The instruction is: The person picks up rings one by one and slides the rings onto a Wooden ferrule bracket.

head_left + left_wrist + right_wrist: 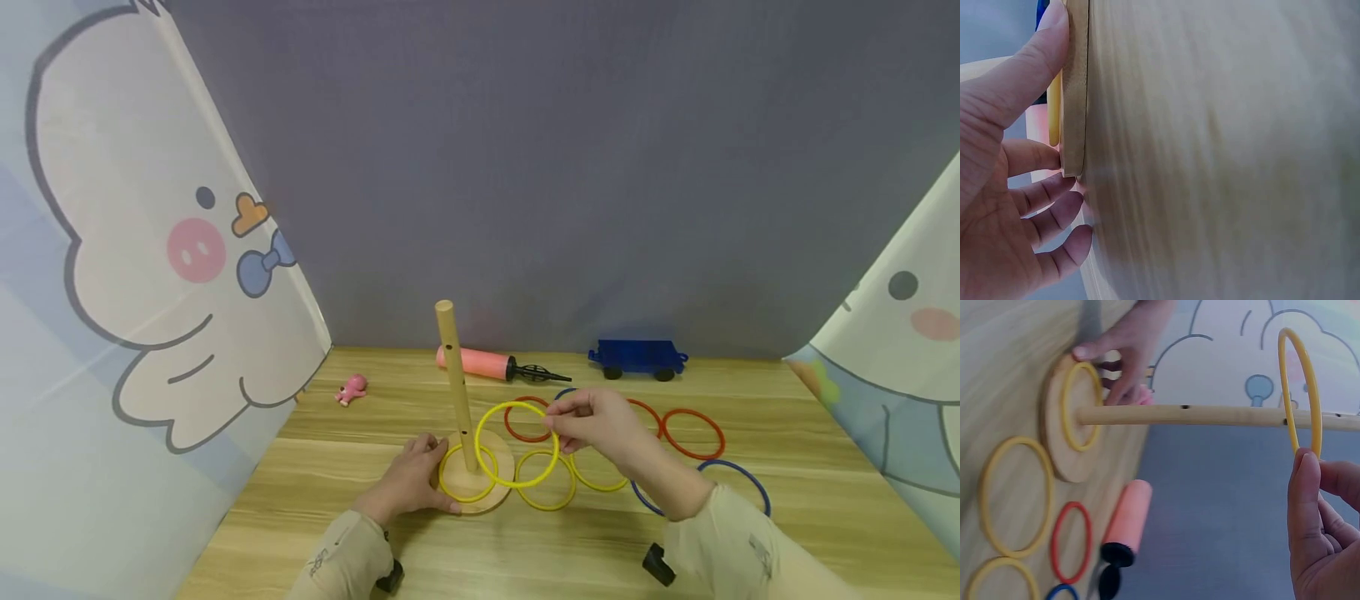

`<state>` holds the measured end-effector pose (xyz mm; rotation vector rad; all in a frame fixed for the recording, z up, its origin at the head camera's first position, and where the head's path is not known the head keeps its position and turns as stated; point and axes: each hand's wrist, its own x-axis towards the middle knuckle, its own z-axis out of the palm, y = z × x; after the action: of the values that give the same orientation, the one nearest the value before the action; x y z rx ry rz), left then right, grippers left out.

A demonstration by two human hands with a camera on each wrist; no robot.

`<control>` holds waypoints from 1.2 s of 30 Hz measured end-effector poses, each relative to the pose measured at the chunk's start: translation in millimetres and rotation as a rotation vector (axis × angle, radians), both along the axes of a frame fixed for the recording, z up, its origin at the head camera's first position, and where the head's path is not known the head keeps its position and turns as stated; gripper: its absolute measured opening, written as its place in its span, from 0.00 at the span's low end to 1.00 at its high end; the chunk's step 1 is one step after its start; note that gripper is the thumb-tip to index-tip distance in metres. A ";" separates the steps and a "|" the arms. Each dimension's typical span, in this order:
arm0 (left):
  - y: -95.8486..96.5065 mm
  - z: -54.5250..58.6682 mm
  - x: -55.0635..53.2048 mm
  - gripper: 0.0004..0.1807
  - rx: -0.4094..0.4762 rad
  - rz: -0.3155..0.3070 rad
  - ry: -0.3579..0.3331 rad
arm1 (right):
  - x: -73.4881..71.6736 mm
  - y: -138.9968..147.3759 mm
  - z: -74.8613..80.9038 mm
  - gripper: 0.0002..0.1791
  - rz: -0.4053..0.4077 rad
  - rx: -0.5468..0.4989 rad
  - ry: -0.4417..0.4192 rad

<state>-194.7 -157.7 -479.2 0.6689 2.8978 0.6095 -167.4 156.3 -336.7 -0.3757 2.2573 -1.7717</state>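
Note:
My right hand (600, 423) pinches a yellow ring (517, 486) between thumb and fingertips, raised just right of the wooden post (456, 375). In the right wrist view this ring (1315, 406) stands on edge and overlaps the upper post (1229, 416). Another yellow ring (448, 493) lies round the post's foot on the round wooden base (501, 454). My left hand (411, 479) grips the base's left edge, thumb at the front and fingers behind. The left wrist view shows the thumb and index finger against the base's rim (1075, 112).
Yellow rings (546, 508), red rings (693, 410) and blue rings (738, 468) lie on the table right of the base. Behind are a pink hand pump (480, 362) and a blue toy wagon (637, 356). A small pink figure (352, 388) is at the left back.

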 end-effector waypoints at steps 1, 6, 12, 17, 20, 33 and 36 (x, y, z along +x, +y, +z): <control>0.0 -0.3 0.0 0.61 -0.001 0.000 -0.001 | -0.8 -1.0 4.0 0.12 -0.001 -0.005 0.001; 0.6 -0.9 0.0 0.61 -0.001 0.001 -0.003 | -5.0 -6.2 24.5 0.13 -0.013 -0.006 0.044; 1.3 1.5 -1.3 0.61 0.000 -0.011 0.009 | -7.5 -16.7 45.6 0.12 -0.031 0.004 0.094; 1.5 3.1 -1.0 0.60 -0.008 -0.023 0.018 | -6.8 -29.5 64.1 0.10 -0.049 -0.002 0.141; 1.9 3.7 -0.3 0.60 -0.006 -0.025 0.015 | -6.2 -36.8 76.1 0.10 -0.068 -0.023 0.173; 1.1 3.0 1.9 0.60 0.006 -0.014 0.012 | -12.7 -61.0 109.8 0.10 -0.208 -0.176 0.200; 0.6 2.6 2.7 0.60 0.005 -0.010 0.008 | -17.7 -64.4 108.1 0.10 -0.232 -0.178 0.193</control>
<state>-192.0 -157.1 -476.6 0.6871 2.9000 0.6141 -185.1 92.0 -228.7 -0.3429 2.3607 -2.1478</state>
